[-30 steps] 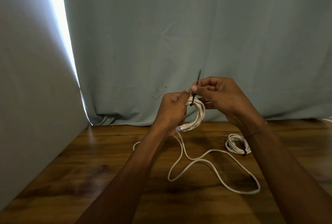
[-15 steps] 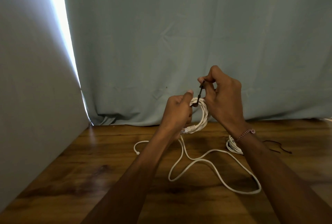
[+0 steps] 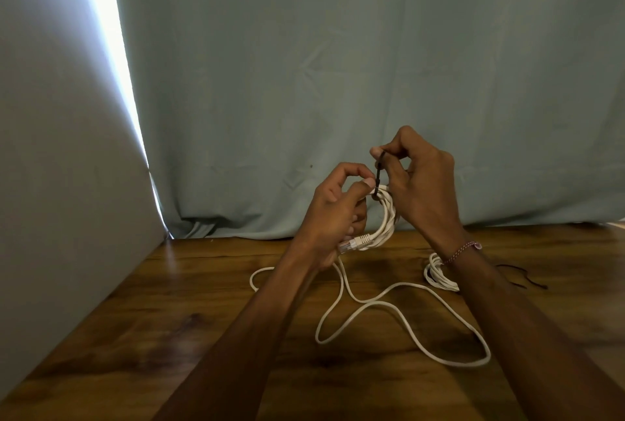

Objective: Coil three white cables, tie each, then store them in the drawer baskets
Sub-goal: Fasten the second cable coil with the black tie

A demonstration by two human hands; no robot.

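Makeshift recording corner, wooden table (image 3: 169,336), pale blue cloth backdrop (image 3: 338,65), plain grey side panel (image 3: 50,150)

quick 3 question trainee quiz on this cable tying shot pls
1. True or false: the right hand pinches the thin black tie above the coiled white cable.
2. Which hand grips that coil by its clear-tipped plug?
A. left
B. right
C. neither
3. Fill in: the loose white cable lies uncoiled on the brown wooden ____.

Key
1. True.
2. A: the left hand holds it.
3. Table. A small second white cable bundle also lies there, by the right wrist.
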